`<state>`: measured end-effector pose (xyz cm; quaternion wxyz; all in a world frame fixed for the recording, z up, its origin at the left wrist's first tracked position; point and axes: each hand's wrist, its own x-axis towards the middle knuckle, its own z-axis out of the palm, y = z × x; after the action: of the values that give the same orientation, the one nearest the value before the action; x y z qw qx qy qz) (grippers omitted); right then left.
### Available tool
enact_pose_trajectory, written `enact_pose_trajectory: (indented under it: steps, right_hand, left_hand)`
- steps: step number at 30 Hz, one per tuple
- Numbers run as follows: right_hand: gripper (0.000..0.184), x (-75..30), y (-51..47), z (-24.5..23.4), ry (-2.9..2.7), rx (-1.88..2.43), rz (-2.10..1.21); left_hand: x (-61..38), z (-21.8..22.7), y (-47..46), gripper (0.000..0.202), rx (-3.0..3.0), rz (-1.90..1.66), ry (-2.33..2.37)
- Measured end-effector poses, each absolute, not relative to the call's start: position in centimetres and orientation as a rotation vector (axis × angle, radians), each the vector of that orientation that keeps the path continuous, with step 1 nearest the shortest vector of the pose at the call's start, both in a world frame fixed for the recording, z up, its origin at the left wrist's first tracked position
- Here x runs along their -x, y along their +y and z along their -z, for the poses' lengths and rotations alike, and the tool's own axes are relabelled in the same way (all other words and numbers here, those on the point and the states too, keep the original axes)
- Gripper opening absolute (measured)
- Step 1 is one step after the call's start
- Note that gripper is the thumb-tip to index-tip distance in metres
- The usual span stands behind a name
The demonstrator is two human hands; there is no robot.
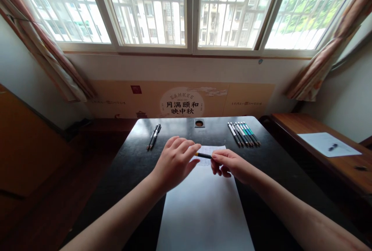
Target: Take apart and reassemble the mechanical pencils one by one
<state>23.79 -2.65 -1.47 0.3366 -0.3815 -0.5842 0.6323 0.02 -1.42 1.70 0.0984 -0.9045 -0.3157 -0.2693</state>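
Observation:
Both my hands meet over a white sheet of paper that lies on the black desk. A thin dark pen with a yellow band is held level between them. My left hand pinches its left end with thumb and fingers. The fingers of my right hand are curled round its right end. Faint writing shows at the top of the paper, just beyond the pen.
Two dark pens lie at the desk's back left. Several pens lie in a row at the back right. A round cable hole sits at the back edge. A wooden side table with a sheet of paper stands to the right.

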Motion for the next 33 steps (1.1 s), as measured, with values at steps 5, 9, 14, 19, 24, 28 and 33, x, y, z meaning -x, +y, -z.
enact_pose_trajectory:
  steps: [5, 9, 14, 19, 24, 28, 33]
  right_hand:
    - [0.048, -23.9, -2.8, 1.8, -1.643, 0.993, -1.596]
    - [0.056, -23.6, -2.8, 2.2, -1.777, 1.068, -1.342]
    - [0.060, -23.6, -2.5, 2.5, -1.918, 1.104, -1.105]
    - [0.057, -24.0, -2.5, 2.1, -2.105, 1.091, -0.964]
    - [0.049, -24.1, -2.7, 1.8, -2.249, 1.097, -0.821]
    - [0.043, -24.2, -2.9, 1.4, -2.314, 1.079, -0.699]
    - [0.029, -24.5, -3.1, 1.2, -2.419, 1.049, -0.459]
  left_hand:
    - [0.4, -1.8, -0.9, 0.031, 2.719, 0.647, -0.943]
    - [0.4, -1.7, -1.0, 0.024, 2.753, 0.601, -1.005]
    - [0.1, -1.5, -1.1, 0.024, 2.848, 0.545, -1.053]
    - [0.5, -1.4, -0.7, 0.024, 2.968, 0.453, -1.010]
    - [0.7, -1.5, -0.5, 0.025, 3.111, 0.361, -1.074]
    - [0.7, -2.0, -0.6, 0.034, 3.260, 0.313, -1.150]
    - [0.8, -2.3, -0.4, 0.035, 3.430, 0.261, -1.260]
